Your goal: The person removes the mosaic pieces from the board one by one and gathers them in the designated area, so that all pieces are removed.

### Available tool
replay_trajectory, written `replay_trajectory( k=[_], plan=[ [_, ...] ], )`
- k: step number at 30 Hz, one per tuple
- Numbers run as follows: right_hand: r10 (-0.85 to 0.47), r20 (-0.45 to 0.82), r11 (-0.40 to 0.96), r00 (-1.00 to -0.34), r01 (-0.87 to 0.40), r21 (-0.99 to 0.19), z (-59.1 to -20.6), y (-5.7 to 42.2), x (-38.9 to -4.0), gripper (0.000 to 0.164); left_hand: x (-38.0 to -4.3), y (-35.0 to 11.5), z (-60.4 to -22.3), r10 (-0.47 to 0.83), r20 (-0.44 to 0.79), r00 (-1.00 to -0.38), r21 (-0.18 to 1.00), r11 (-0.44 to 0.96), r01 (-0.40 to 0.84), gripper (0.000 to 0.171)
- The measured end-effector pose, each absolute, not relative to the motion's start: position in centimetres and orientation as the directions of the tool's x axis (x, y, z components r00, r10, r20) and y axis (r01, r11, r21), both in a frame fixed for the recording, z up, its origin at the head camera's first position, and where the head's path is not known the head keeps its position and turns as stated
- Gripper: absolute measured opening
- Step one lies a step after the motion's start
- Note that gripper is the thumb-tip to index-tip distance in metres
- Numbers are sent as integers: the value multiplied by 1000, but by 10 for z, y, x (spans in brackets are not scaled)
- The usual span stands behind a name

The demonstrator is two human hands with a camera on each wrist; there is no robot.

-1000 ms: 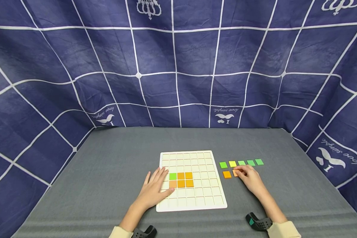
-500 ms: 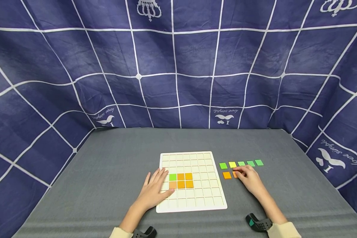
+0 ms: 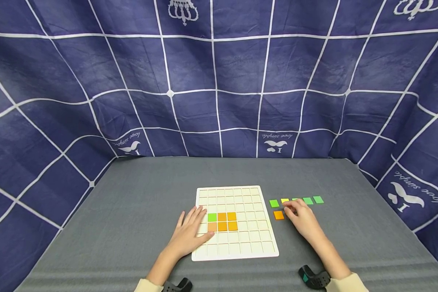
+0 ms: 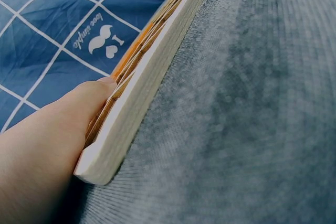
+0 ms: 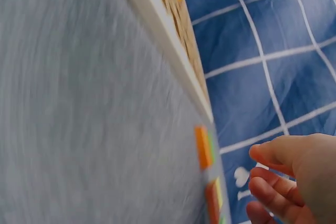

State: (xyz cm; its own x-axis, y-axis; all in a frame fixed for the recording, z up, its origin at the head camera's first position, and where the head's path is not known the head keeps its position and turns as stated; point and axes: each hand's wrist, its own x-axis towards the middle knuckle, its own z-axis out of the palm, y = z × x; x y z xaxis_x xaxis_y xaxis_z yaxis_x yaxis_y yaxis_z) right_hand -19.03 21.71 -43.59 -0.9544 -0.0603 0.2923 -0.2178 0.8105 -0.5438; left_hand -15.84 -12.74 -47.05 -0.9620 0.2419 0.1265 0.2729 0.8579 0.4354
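A white grid board (image 3: 237, 256) lies on the grey table. On it sit a green tile (image 3: 212, 217), a peach tile (image 3: 212, 227) and several orange tiles (image 3: 222, 226). My left hand (image 3: 189, 231) rests on the board's left edge, fingers spread; the left wrist view shows its thumb (image 4: 100, 90) over the rim. Right of the board, my right hand (image 3: 303, 219) hovers over loose tiles, fingers loosely bent. In the right wrist view its fingertips (image 5: 257, 182) stand apart from the thumb, with nothing visible between them. Below, a dark orange tile (image 5: 212, 203) lies on the table.
Loose tiles lie right of the board: a bright green one (image 3: 274, 203), an orange one (image 3: 279, 215), a partly hidden yellow one (image 3: 284, 200) and several greener ones (image 3: 318, 199). A blue curtain (image 3: 237, 109) with white lines closes off the table's back and sides.
My right hand has lifted slightly and shifted a little left, now covering the peach-orange tile it was touching and part of the yellow and green ones. The left hand has stayed on the board.
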Motion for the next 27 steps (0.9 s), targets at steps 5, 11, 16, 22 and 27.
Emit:
replay_trajectory(
  k=[5,11,16,22,27],
  plan=[
    [-90,306,807,-948,-249,-536,-431,198,-184,14,-159,-127,-470,243,128,-962,429,861,274,79],
    [-160,287,772,-944,-301,-560,-429,164,-177,14,-158,-127,-468,237,124,-964,427,864,268,78],
    [-217,258,738,-941,-331,-588,-428,131,-176,15,-157,-127,-469,234,123,-964,435,861,264,78],
    [-247,275,696,-929,-368,-617,-434,102,-184,14,-157,-126,-469,233,128,-964,438,859,266,77],
    [-241,264,667,-934,-357,-654,-444,89,-189,15,-157,-126,-469,234,130,-964,435,860,267,77]
  ],
)
